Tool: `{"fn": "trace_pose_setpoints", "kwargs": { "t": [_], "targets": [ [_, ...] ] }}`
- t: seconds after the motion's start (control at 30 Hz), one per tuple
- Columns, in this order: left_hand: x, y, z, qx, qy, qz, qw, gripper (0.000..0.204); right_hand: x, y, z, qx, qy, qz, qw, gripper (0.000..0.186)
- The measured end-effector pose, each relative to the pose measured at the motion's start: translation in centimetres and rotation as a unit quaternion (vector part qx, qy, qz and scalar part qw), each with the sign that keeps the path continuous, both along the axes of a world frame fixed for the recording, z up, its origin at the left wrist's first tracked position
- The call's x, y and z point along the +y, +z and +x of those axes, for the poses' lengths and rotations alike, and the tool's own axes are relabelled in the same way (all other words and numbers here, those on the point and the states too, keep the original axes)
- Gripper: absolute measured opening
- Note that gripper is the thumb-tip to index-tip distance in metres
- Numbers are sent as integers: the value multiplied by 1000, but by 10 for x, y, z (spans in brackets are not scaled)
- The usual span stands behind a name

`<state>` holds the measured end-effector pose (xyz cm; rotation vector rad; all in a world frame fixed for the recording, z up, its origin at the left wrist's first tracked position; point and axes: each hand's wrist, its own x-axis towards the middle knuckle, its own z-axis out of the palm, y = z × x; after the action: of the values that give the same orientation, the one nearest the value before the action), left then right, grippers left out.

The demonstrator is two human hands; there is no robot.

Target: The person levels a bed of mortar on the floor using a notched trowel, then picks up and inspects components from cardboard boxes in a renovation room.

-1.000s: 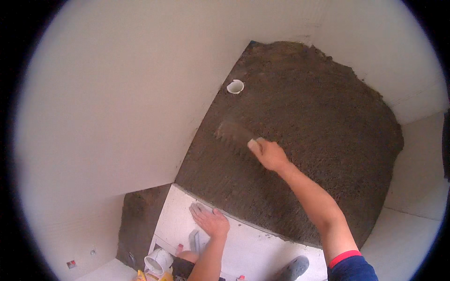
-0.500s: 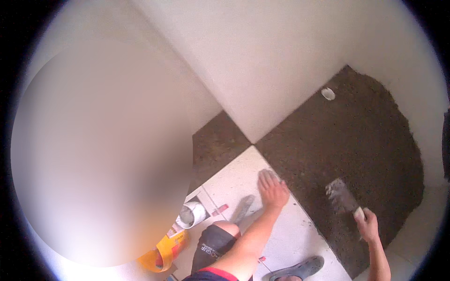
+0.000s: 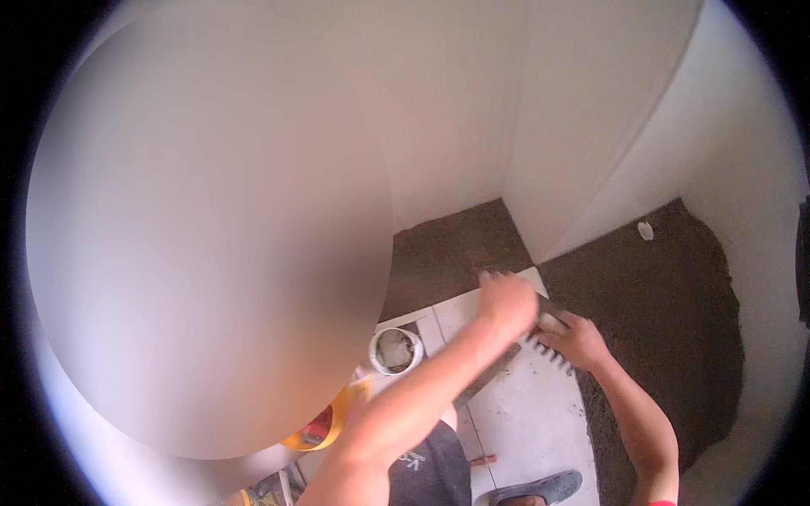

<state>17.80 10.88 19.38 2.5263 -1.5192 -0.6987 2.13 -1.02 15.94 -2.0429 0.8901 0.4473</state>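
Note:
My right hand [image 3: 576, 341] grips the pale handle of a notched trowel [image 3: 553, 358], its teeth pointing down above the white tile [image 3: 553, 413]. My left hand [image 3: 509, 304] is over the tile's far edge beside the trowel, back of the hand upward. Motion smears its fingers, so their grip does not show. A long dark grey shape [image 3: 492, 375] lies on the tile under my left forearm; whether it is a tool or a shadow I cannot tell. Dark mortar [image 3: 658, 337] covers the floor to the right, and another dark patch [image 3: 447, 261] lies beyond the tile.
White walls meet in a protruding corner [image 3: 538, 253] just beyond the tile. Left of my forearm stand a white bucket [image 3: 396, 350] holding grey paste and a yellow bucket [image 3: 337, 417] with red things inside. A white round piece [image 3: 645, 230] sits in the mortar. My grey shoe [image 3: 557, 487] rests on the tile.
My right hand has brought the trowel from the mortar leftward over the tile. My left hand has shifted from lying flat to the far edge. The view has swung as well.

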Motion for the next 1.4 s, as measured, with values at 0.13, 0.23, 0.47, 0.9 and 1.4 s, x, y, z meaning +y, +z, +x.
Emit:
{"fn": "trace_pose_setpoints", "kwargs": {
  "t": [0.13,0.23,0.47,0.9,1.4],
  "targets": [
    [92,52,-87,63,-129,-187,972,16,19,-26,128,-130,213,-135,959,41],
    [158,50,-126,112,-141,-131,975,18,38,-63,195,-173,259,-245,918,40],
    [159,155,-127,473,-198,223,829,80,28,-57,97,-124,262,-109,951,31],
    [195,183,-256,380,224,-55,896,23,-85,199,-364,377,3,118,919,16],
    [511,372,-632,126,908,61,396,34,-46,419,-216,177,5,206,962,15]
  ]
}}
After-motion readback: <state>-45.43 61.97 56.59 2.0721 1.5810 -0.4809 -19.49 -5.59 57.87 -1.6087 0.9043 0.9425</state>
